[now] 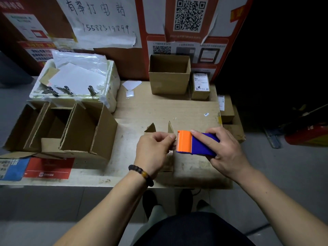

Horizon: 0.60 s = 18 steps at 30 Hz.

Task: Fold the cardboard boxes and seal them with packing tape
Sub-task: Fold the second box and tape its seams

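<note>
My right hand (224,150) is wrapped around the blue-and-orange tape dispenser (196,143), held at the near edge of the table (159,107) – my left hand (153,148) is curled shut, fingers pinched at the dispenser's orange mouth, though I cannot tell whether tape is in them. The small cardboard box (168,157) sits under my left hand, two flaps poking up beyond it – bigger open boxes (71,128) stand to the left
</note>
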### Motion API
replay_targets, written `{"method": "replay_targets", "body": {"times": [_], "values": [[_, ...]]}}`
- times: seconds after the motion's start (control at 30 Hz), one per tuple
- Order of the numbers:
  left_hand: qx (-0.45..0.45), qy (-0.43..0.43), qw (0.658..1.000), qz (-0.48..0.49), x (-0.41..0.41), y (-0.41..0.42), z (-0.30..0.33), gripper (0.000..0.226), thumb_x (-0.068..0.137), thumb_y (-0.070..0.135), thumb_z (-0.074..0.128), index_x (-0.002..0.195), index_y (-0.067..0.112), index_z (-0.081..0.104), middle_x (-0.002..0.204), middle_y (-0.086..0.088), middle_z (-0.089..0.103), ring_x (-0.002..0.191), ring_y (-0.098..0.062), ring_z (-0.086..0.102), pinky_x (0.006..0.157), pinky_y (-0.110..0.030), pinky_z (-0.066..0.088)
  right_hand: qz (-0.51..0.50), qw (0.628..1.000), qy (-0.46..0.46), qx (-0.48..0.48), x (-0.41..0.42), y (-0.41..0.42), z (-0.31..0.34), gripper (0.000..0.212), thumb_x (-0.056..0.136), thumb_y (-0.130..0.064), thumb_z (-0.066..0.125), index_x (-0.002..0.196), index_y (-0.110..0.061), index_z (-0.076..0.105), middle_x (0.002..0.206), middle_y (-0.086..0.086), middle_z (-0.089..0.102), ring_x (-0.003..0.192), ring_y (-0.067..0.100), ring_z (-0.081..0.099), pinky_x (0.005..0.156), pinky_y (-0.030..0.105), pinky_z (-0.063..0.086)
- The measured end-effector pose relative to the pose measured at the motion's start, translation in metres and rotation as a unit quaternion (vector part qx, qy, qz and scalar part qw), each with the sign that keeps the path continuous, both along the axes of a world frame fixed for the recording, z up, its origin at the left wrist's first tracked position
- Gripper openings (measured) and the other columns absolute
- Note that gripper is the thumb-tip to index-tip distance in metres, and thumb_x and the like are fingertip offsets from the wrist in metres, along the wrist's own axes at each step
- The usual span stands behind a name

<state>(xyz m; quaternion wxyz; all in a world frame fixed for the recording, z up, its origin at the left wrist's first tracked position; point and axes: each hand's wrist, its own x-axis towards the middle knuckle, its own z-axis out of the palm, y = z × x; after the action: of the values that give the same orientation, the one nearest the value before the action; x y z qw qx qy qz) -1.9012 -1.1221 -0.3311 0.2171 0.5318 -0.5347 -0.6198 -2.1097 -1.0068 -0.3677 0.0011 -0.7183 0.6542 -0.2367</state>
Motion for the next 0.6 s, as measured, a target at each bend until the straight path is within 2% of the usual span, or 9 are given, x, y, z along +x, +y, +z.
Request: {"method": "replay_targets", "body": {"times": [0.03,0.1,0.2,0.33,0.43,0.53,0.6], "values": [[-0.05,-0.035,0.998,-0.009,0.002,-0.001,-0.002,0.015,0.095,0.023,0.072,0.084,0.016,0.079,0.073,0.005,0.077,0.067,-0.008,0.072,0.072,-0.031,0.057,0.002,1.0,0.023,0.0,-0.003,0.001,-0.002,0.096,0.073,-0.005,0.086,0.154,-0.023,0.039,0.123,0.015,0.052,0.108,0.026,0.05,0.084,0.039,0.051],[-0.087,-0.059,0.994,-0.004,0.008,-0.008,-0.002,0.017,0.095,0.025,0.073,0.08,0.019,0.079,0.073,0.007,0.077,0.071,-0.01,0.074,0.077,-0.033,0.06,-0.001,0.999,0.042,0.001,-0.01,0.003,-0.007,0.098,0.072,-0.005,0.086,0.155,-0.022,0.037,0.122,0.016,0.052,0.107,0.026,0.05,0.084,0.04,0.051],[-0.103,-0.063,0.992,0.024,0.021,-0.024,0.004,0.018,0.094,0.024,0.074,0.079,0.016,0.079,0.072,0.004,0.077,0.068,-0.009,0.072,0.075,-0.033,0.059,-0.017,0.998,0.053,0.0,-0.023,0.008,-0.012,0.098,0.072,-0.006,0.086,0.155,-0.023,0.037,0.122,0.015,0.05,0.106,0.027,0.049,0.084,0.039,0.048],[-0.127,-0.083,0.988,0.015,0.029,-0.03,0.006,0.016,0.094,0.026,0.074,0.083,0.016,0.08,0.073,0.005,0.077,0.068,-0.006,0.072,0.077,-0.034,0.061,-0.028,0.997,0.065,0.006,-0.032,0.015,-0.016,0.099,0.067,-0.006,0.09,0.152,-0.02,0.041,0.122,0.012,0.047,0.105,0.025,0.047,0.085,0.034,0.039],[-0.134,-0.091,0.987,0.017,0.028,-0.028,0.007,0.017,0.093,0.028,0.075,0.081,0.017,0.081,0.072,0.007,0.077,0.069,-0.006,0.072,0.078,-0.034,0.061,-0.039,0.997,0.065,0.005,-0.031,0.018,-0.019,0.099,0.066,-0.005,0.09,0.151,-0.019,0.042,0.122,0.012,0.046,0.105,0.025,0.046,0.085,0.034,0.039],[-0.147,-0.101,0.984,0.024,0.03,-0.032,0.009,0.017,0.093,0.028,0.075,0.08,0.018,0.08,0.07,0.008,0.076,0.069,-0.004,0.072,0.077,-0.031,0.061,-0.043,0.996,0.075,0.002,-0.03,0.021,-0.018,0.088,0.074,-0.009,0.083,0.152,-0.018,0.043,0.121,0.014,0.048,0.105,0.026,0.047,0.083,0.036,0.042],[-0.223,-0.15,0.963,-0.009,0.022,-0.024,0.009,0.018,0.095,0.029,0.072,0.082,0.019,0.079,0.069,0.007,0.075,0.069,-0.005,0.07,0.073,-0.029,0.057,-0.053,0.993,0.105,-0.016,-0.022,0.018,-0.022,0.071,0.085,-0.006,0.069,0.151,-0.019,0.049,0.115,0.016,0.052,0.1,0.029,0.048,0.081,0.038,0.042]]}}
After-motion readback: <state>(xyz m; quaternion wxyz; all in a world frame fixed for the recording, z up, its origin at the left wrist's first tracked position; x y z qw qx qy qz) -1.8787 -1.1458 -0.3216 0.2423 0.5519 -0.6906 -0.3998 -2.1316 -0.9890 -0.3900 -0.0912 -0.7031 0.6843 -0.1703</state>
